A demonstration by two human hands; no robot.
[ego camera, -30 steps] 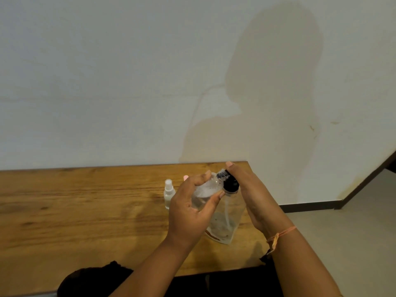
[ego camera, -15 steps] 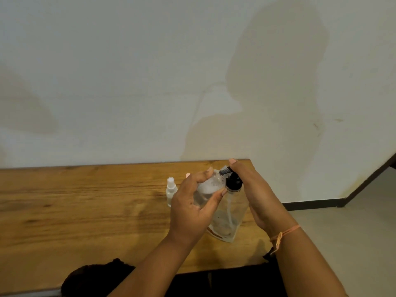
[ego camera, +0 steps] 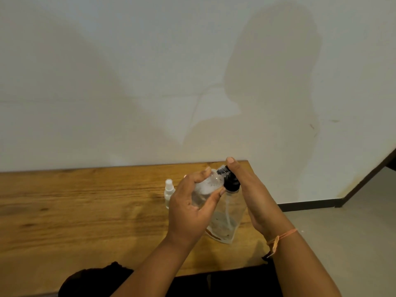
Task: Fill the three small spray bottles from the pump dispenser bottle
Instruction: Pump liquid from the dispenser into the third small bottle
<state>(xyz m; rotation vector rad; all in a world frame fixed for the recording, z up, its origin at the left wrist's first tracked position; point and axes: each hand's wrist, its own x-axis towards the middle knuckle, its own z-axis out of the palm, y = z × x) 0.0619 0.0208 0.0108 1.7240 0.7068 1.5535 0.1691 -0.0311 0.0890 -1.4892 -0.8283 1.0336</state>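
Note:
A clear pump dispenser bottle with a black pump head stands on the wooden table near its right end. My right hand wraps round the pump head from the right, one fingertip on top of it. My left hand grips a small clear bottle, tilted with its mouth up against the pump's nozzle. A small white-capped spray bottle stands upright just left of my left hand. Any third small bottle is out of sight.
The table's right edge lies just past the dispenser, with floor beyond. A plain wall runs directly behind the table. Dark clothing shows at the table's near edge.
Both hands keep their hold on the small bottle and the pump head, almost in place. The view has shifted slightly.

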